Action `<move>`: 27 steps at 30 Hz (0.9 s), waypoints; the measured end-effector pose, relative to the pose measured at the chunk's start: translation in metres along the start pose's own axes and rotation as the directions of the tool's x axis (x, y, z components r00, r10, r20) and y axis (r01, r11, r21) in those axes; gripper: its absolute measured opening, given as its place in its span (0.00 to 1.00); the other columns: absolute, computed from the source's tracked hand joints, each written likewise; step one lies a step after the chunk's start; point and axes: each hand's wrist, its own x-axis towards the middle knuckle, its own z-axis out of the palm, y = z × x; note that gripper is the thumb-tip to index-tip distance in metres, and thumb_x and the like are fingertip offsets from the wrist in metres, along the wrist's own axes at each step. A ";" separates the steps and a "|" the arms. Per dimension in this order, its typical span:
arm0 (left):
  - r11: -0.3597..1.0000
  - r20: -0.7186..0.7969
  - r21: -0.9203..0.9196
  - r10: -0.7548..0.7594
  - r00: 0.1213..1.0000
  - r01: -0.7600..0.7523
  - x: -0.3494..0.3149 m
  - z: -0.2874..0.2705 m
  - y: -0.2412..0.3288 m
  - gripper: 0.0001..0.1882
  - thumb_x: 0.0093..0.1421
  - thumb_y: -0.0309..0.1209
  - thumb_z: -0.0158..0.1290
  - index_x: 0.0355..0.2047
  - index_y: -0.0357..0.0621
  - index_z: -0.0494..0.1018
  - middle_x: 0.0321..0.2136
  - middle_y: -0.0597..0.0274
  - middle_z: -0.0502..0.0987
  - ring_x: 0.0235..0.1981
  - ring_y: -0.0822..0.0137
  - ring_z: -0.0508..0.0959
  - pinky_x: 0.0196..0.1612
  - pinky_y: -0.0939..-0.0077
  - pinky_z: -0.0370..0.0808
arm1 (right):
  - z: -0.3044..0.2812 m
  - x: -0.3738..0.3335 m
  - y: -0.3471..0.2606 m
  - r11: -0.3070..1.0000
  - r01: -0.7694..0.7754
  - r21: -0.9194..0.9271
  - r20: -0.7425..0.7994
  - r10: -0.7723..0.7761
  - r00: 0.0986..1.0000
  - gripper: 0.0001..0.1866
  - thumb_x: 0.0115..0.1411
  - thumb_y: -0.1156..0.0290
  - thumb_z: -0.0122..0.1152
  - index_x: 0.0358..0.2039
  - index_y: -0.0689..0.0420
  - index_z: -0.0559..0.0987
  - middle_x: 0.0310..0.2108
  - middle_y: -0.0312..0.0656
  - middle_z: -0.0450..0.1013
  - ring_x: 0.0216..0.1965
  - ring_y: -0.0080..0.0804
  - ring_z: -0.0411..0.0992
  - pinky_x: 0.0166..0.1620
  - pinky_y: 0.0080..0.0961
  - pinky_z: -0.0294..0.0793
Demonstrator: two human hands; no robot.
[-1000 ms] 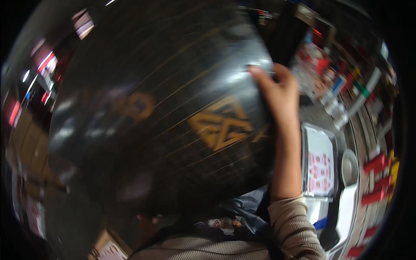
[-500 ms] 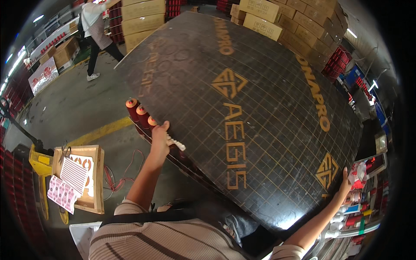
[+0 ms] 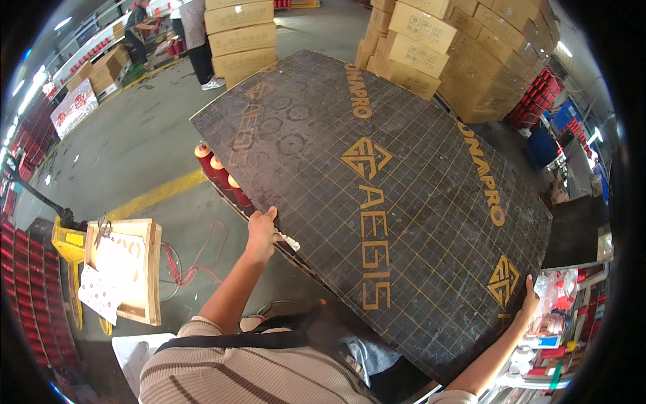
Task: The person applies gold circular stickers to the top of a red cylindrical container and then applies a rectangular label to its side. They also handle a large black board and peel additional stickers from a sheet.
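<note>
A large dark board [image 3: 437, 202] with a yellow grid and yellow lettering spreads out in front of me, tilted across the view. My left hand [image 3: 261, 236] is closed on its left edge, thumb on top. On the right edge, near the close corner, my right hand [image 3: 529, 303] grips it with the thumb on the upper face and the other fingers hidden. A frayed whitish strip [image 3: 289, 242] sticks out beside my left hand. Under the left edge stand several red cylinders [image 3: 217, 168] with tan tops, mostly covered by the board.
Stacked cardboard boxes [image 3: 243, 42] stand beyond the board, with a bigger stack [image 3: 484, 64] to the right. A yellow pallet jack [image 3: 67, 239] and a wooden tray [image 3: 156, 269] holding paper sheets are at left. Red cords [image 3: 195, 269] lie on the floor. Two people are in the far left background.
The view has tilted up, so the scene sits lower. The board has shifted slightly, with both hands still gripping it. A background person has moved beside the boxes; a second is now visible.
</note>
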 end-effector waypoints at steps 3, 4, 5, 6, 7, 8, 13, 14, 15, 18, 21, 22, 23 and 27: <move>0.997 -0.091 0.069 -0.039 0.995 0.045 -0.009 -0.002 0.002 0.14 0.67 0.32 0.50 0.44 0.32 0.63 0.39 0.49 0.73 0.35 0.52 0.80 0.30 0.50 0.83 | -0.004 0.020 0.004 0.995 -0.095 0.008 0.085 0.094 0.992 0.38 0.52 0.44 0.71 0.40 0.75 0.81 0.38 0.47 0.78 0.39 0.35 0.70 0.47 0.31 0.69; 0.996 -0.112 0.071 -0.038 0.993 0.046 -0.012 -0.003 0.001 0.14 0.67 0.32 0.50 0.44 0.32 0.63 0.39 0.49 0.73 0.35 0.52 0.80 0.29 0.50 0.83 | -0.008 0.032 0.006 0.990 -0.143 0.012 0.142 0.140 0.980 0.39 0.52 0.44 0.71 0.42 0.75 0.80 0.41 0.48 0.78 0.42 0.35 0.71 0.49 0.31 0.69; 0.997 -0.115 0.072 -0.034 0.993 0.042 -0.014 0.000 -0.001 0.15 0.67 0.32 0.50 0.44 0.31 0.63 0.39 0.49 0.73 0.35 0.52 0.80 0.29 0.49 0.82 | -0.016 0.045 0.017 0.988 -0.153 0.013 0.113 0.150 0.982 0.40 0.52 0.44 0.71 0.43 0.75 0.80 0.43 0.48 0.77 0.44 0.35 0.71 0.51 0.31 0.68; 0.999 -0.089 0.038 -0.034 0.995 0.038 -0.014 -0.002 -0.005 0.15 0.67 0.32 0.50 0.44 0.31 0.63 0.39 0.49 0.73 0.35 0.53 0.80 0.29 0.49 0.82 | -0.015 0.060 0.028 0.987 -0.161 0.008 0.093 0.159 0.983 0.40 0.52 0.44 0.71 0.44 0.76 0.79 0.45 0.49 0.77 0.46 0.36 0.71 0.52 0.31 0.68; 1.000 -0.072 0.006 -0.029 0.997 0.029 -0.016 -0.007 -0.006 0.15 0.67 0.32 0.50 0.44 0.30 0.63 0.39 0.49 0.73 0.35 0.53 0.80 0.29 0.49 0.82 | -0.009 0.070 0.032 0.986 -0.170 0.007 0.084 0.168 0.982 0.41 0.52 0.44 0.71 0.46 0.76 0.78 0.47 0.50 0.76 0.48 0.36 0.71 0.54 0.31 0.67; 1.000 -0.062 -0.020 -0.022 0.998 0.020 -0.019 -0.012 -0.007 0.15 0.67 0.32 0.50 0.44 0.30 0.63 0.39 0.49 0.73 0.34 0.53 0.80 0.29 0.49 0.82 | -0.001 0.071 0.032 0.985 -0.170 0.005 0.109 0.168 0.980 0.41 0.52 0.44 0.71 0.47 0.76 0.78 0.48 0.50 0.76 0.49 0.36 0.71 0.54 0.31 0.67; 0.992 -0.120 0.099 -0.065 0.991 0.077 -0.032 -0.007 -0.004 0.18 0.67 0.34 0.49 0.48 0.28 0.67 0.41 0.48 0.75 0.37 0.51 0.78 0.37 0.49 0.77 | -0.001 0.076 0.037 0.992 -0.114 0.060 0.141 0.105 0.984 0.39 0.53 0.46 0.71 0.47 0.75 0.78 0.49 0.50 0.76 0.49 0.36 0.71 0.55 0.31 0.67; 0.991 -0.113 0.104 -0.073 0.991 0.085 -0.032 -0.008 -0.006 0.18 0.67 0.34 0.49 0.47 0.28 0.67 0.40 0.48 0.75 0.37 0.52 0.78 0.37 0.49 0.77 | -0.003 0.077 0.037 0.991 -0.119 0.064 0.148 0.109 0.983 0.38 0.54 0.48 0.72 0.46 0.75 0.78 0.47 0.49 0.77 0.46 0.35 0.72 0.53 0.30 0.69; 0.990 -0.138 0.112 -0.066 0.988 0.082 -0.036 -0.008 -0.004 0.17 0.67 0.34 0.49 0.46 0.29 0.68 0.39 0.49 0.75 0.36 0.52 0.78 0.37 0.50 0.77 | 0.002 0.069 0.028 0.989 -0.128 0.071 0.160 0.115 0.980 0.36 0.54 0.49 0.72 0.46 0.75 0.78 0.45 0.48 0.77 0.43 0.34 0.74 0.50 0.29 0.71; 0.988 -0.154 0.133 -0.057 0.986 0.078 -0.044 -0.003 -0.001 0.16 0.66 0.33 0.50 0.44 0.29 0.68 0.37 0.49 0.75 0.35 0.54 0.79 0.35 0.51 0.79 | 0.001 0.055 0.017 0.990 -0.125 0.064 0.132 0.115 0.985 0.35 0.55 0.51 0.72 0.46 0.75 0.78 0.43 0.46 0.78 0.41 0.32 0.74 0.49 0.27 0.72; 0.986 -0.143 0.144 -0.062 0.988 0.083 -0.029 -0.018 -0.017 0.15 0.65 0.31 0.52 0.43 0.29 0.64 0.36 0.48 0.74 0.34 0.54 0.80 0.34 0.49 0.82 | 0.016 0.048 0.004 0.997 -0.081 0.009 0.093 0.079 0.992 0.35 0.54 0.48 0.71 0.42 0.74 0.80 0.39 0.46 0.78 0.39 0.33 0.73 0.47 0.30 0.71; 0.989 -0.142 0.124 -0.061 0.988 0.079 -0.026 -0.020 -0.022 0.15 0.65 0.31 0.52 0.42 0.29 0.64 0.36 0.49 0.74 0.33 0.54 0.80 0.35 0.48 0.82 | 0.019 0.051 0.008 0.997 -0.076 0.010 0.095 0.074 0.993 0.34 0.54 0.48 0.71 0.40 0.74 0.81 0.38 0.46 0.78 0.38 0.33 0.72 0.46 0.31 0.71; 0.992 -0.142 0.104 -0.059 0.988 0.074 -0.024 -0.024 -0.027 0.15 0.64 0.31 0.52 0.42 0.30 0.65 0.36 0.49 0.74 0.33 0.55 0.80 0.35 0.48 0.82 | 0.019 0.054 0.012 0.997 -0.071 0.003 0.097 0.070 0.993 0.34 0.54 0.47 0.71 0.38 0.74 0.81 0.36 0.46 0.78 0.37 0.33 0.72 0.45 0.32 0.70; 0.991 -0.135 0.112 -0.054 0.989 0.069 -0.030 -0.024 -0.010 0.16 0.64 0.32 0.53 0.43 0.31 0.64 0.38 0.49 0.73 0.36 0.54 0.78 0.36 0.47 0.81 | 0.029 0.053 0.020 0.991 0.094 0.094 -0.004 -0.094 0.996 0.32 0.55 0.49 0.71 0.33 0.74 0.81 0.30 0.43 0.76 0.32 0.32 0.68 0.42 0.31 0.70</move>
